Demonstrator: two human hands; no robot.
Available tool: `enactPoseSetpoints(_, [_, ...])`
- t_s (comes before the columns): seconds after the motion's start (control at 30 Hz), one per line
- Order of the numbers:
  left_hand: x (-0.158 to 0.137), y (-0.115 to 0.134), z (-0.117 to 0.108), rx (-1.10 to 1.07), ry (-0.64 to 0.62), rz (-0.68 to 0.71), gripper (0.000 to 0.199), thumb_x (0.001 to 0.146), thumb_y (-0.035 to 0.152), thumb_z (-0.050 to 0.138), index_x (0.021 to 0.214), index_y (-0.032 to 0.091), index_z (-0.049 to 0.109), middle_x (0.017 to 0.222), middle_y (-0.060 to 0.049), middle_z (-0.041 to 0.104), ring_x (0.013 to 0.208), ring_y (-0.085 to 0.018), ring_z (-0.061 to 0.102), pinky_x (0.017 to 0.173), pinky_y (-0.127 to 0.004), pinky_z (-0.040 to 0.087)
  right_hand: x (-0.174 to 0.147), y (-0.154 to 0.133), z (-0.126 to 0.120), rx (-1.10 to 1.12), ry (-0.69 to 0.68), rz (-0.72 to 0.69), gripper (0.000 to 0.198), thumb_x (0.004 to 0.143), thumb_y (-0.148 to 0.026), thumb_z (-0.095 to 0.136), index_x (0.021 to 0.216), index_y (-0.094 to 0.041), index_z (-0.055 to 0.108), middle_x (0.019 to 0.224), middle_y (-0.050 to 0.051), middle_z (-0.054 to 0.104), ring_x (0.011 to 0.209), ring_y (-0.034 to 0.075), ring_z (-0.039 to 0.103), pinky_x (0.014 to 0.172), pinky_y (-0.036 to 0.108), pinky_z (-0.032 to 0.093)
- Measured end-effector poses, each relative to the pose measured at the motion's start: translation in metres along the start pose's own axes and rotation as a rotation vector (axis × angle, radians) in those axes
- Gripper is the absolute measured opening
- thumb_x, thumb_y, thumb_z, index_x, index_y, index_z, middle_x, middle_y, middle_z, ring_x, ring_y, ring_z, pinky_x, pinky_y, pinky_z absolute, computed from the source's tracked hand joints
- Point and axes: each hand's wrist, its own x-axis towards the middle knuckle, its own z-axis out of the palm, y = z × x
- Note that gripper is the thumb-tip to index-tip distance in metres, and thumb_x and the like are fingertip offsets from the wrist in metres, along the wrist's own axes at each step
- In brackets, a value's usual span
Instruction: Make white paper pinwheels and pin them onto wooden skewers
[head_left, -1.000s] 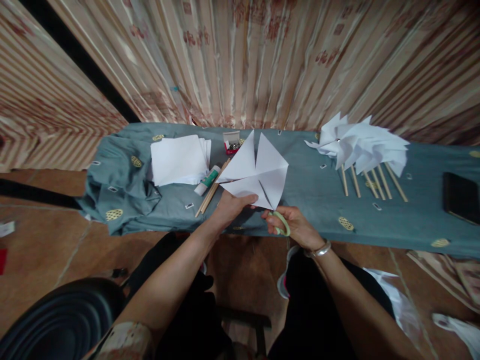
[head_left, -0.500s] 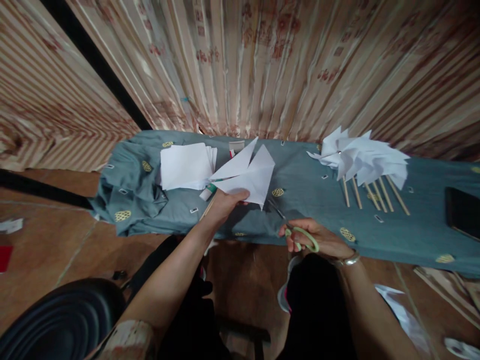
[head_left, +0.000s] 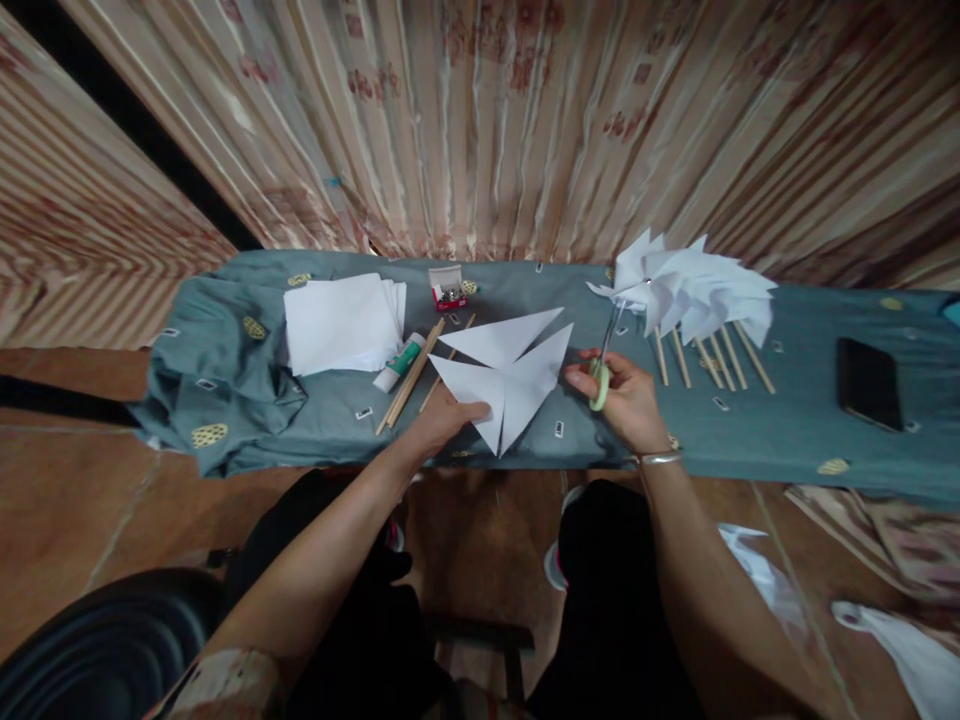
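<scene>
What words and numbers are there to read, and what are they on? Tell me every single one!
None that I can read.
Glue stick: any print is too blurred.
Small red box: any print is too small.
Cloth: its little patches are too tiny to read.
Curtain: red marks, too blurred to tell if they're writing.
Cut paper: no writing visible.

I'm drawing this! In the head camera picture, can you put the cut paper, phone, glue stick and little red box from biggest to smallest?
1. Cut paper
2. Phone
3. Glue stick and little red box: they look too alike to rank.
</scene>
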Motion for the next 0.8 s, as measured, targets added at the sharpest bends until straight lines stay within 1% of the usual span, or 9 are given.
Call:
enactPoseSetpoints(0.13, [-0.003, 0.002, 0.001, 0.058, 0.005, 0.001, 0.039, 0.047, 0.018, 0.073, 0.085, 0.013, 0.067, 0.085, -0.004, 0.071, 0.085, -0.023, 0.065, 0.085, -0.037, 0.050, 0.000, -0.001, 0.007, -0.089, -0.076, -0.020, 0.051, 0.055, -0.049, 0.084, 0.093, -0.019, 0.067, 0.077, 0.002, 0.073, 0.069, 0.017, 0.065, 0.068, 0.030, 0.051])
enactPoseSetpoints(0.23, [-0.003, 0.002, 0.000, 0.071, 0.010, -0.002, 0.038, 0.047, 0.020, 0.073, 0.084, 0.013, 0.068, 0.084, -0.004, 0.072, 0.086, -0.025, 0.065, 0.085, -0.038, 0.050, -0.001, 0.000, 0.011, -0.150, -0.121, -0.030, 0.045, 0.058, -0.049, 0.081, 0.089, -0.019, 0.068, 0.075, 0.001, 0.072, 0.067, 0.016, 0.064, 0.067, 0.030, 0.050])
enactPoseSetpoints(0.33, [-0.002, 0.002, -0.003, 0.043, -0.002, -0.030, 0.038, 0.046, 0.025, 0.076, 0.081, 0.013, 0.069, 0.081, -0.005, 0.073, 0.084, -0.026, 0.065, 0.085, -0.039, 0.049, 0.000, 0.003, 0.013, -0.184, -0.147, -0.041, 0.041, 0.061, -0.046, 0.079, 0.090, -0.019, 0.069, 0.072, 0.001, 0.072, 0.065, 0.016, 0.063, 0.065, 0.028, 0.048])
enactPoseSetpoints(0.47, [-0.001, 0.005, -0.003, -0.052, -0.061, -0.034, 0.043, 0.052, 0.038, 0.079, 0.085, 0.011, 0.070, 0.085, -0.008, 0.073, 0.089, -0.027, 0.066, 0.087, -0.039, 0.048, 0.000, 0.005, 0.015, -0.227, -0.114, -0.065, 0.035, 0.062, -0.042, 0.076, 0.088, -0.019, 0.069, 0.066, -0.002, 0.068, 0.061, 0.014, 0.059, 0.061, 0.026, 0.045])
enactPoseSetpoints(0.53, [-0.002, 0.007, -0.001, -0.119, -0.092, -0.025, 0.048, 0.058, 0.046, 0.077, 0.092, 0.012, 0.070, 0.094, -0.010, 0.073, 0.096, -0.028, 0.065, 0.087, -0.039, 0.048, -0.001, 0.006, 0.018, -0.228, -0.071, -0.071, 0.034, 0.063, -0.041, 0.074, 0.087, -0.019, 0.069, 0.063, -0.004, 0.065, 0.058, 0.013, 0.057, 0.060, 0.025, 0.043])
enactPoseSetpoints(0.6, [-0.003, 0.009, 0.001, -0.183, -0.114, -0.009, 0.052, 0.062, 0.051, 0.075, 0.099, 0.015, 0.069, 0.103, -0.011, 0.072, 0.102, -0.028, 0.064, 0.085, -0.038, 0.050, -0.002, 0.006, 0.022, -0.221, -0.026, -0.071, 0.035, 0.064, -0.041, 0.073, 0.091, -0.019, 0.068, 0.062, -0.004, 0.064, 0.057, 0.012, 0.055, 0.060, 0.025, 0.043])
enactPoseSetpoints(0.7, [-0.003, 0.009, 0.004, -0.186, -0.130, 0.012, 0.052, 0.063, 0.049, 0.077, 0.104, 0.018, 0.068, 0.110, -0.010, 0.070, 0.103, -0.025, 0.064, 0.081, -0.033, 0.051, -0.004, 0.007, 0.030, -0.216, -0.004, -0.074, 0.036, 0.067, -0.041, 0.071, 0.096, -0.019, 0.067, 0.064, -0.003, 0.064, 0.058, 0.013, 0.055, 0.060, 0.025, 0.043])
enactPoseSetpoints(0.8, [-0.001, 0.006, 0.008, -0.124, -0.089, 0.010, 0.051, 0.061, 0.044, 0.080, 0.103, 0.017, 0.067, 0.103, -0.009, 0.070, 0.092, -0.022, 0.066, 0.074, -0.030, 0.051, -0.008, 0.008, 0.038, -0.199, -0.026, -0.074, 0.037, 0.068, -0.041, 0.070, 0.098, -0.020, 0.066, 0.067, -0.002, 0.065, 0.059, 0.013, 0.057, 0.061, 0.026, 0.043])
